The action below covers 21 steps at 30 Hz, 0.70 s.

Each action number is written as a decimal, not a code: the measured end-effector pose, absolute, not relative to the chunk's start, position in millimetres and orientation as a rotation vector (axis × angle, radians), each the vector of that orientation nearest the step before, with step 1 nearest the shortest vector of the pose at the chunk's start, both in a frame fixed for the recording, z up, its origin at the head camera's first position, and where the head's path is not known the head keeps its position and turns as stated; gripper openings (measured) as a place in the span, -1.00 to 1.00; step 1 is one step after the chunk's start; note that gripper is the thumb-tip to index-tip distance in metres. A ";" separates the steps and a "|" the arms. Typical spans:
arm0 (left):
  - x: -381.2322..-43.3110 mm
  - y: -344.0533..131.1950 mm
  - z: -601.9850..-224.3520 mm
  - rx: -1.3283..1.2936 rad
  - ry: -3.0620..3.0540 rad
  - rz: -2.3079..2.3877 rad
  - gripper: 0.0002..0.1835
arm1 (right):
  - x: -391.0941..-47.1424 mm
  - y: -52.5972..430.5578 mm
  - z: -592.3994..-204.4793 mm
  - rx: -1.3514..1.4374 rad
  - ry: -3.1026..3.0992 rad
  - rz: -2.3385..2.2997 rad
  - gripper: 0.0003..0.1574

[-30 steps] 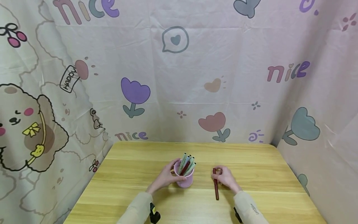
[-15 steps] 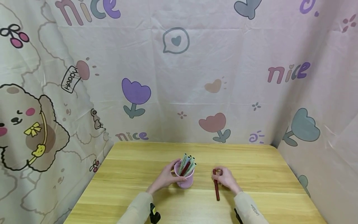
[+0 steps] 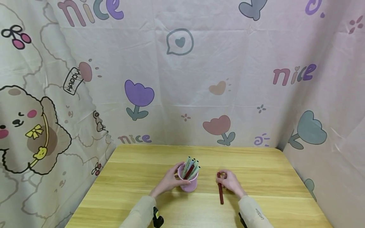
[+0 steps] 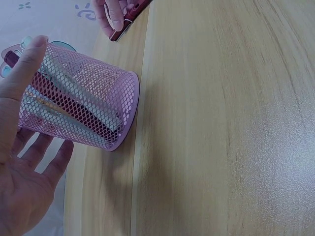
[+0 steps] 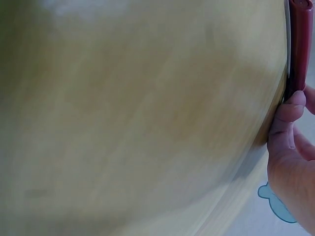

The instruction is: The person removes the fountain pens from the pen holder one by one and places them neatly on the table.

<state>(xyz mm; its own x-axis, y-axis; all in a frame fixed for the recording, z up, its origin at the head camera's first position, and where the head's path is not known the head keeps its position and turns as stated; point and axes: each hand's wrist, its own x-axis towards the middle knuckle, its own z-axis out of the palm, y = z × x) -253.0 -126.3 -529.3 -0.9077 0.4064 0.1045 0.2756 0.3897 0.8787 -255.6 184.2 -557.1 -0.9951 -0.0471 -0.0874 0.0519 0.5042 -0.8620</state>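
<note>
A pink mesh pen cup [image 3: 188,187] stands on the table, holding several pale green and bluish pens [image 3: 195,172] and one dark red pen [image 3: 189,171]. My left hand [image 3: 169,181] grips the cup from the left, its thumb at the near side of the rim and the fingers behind. In the left wrist view, the mesh wall [image 4: 106,81] shows the pens slanting inside. To the cup's right, my right hand [image 3: 229,180] pinches another dark red pen [image 3: 220,195] near its far end. That pen lies close along the tabletop, pointing toward the near edge.
The light wooden table [image 3: 137,164] has rounded far corners. Behind it and at both sides hangs a printed fabric backdrop [image 3: 182,79] with flowers, hearts and a cartoon bear. Beige sleeves [image 3: 141,210] with black wrist straps [image 3: 157,218] cover both forearms.
</note>
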 end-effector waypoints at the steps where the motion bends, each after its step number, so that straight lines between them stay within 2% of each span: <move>1: -252.9 -126.4 -529.2 0.620 2.511 1.548 0.09 | -255.9 184.2 -557.2 0.006 2.635 -1.519 -0.49; 21: -253.6 -125.8 -529.0 0.607 2.502 1.552 0.10 | -257.4 186.2 -561.6 -0.022 2.749 -1.531 -0.42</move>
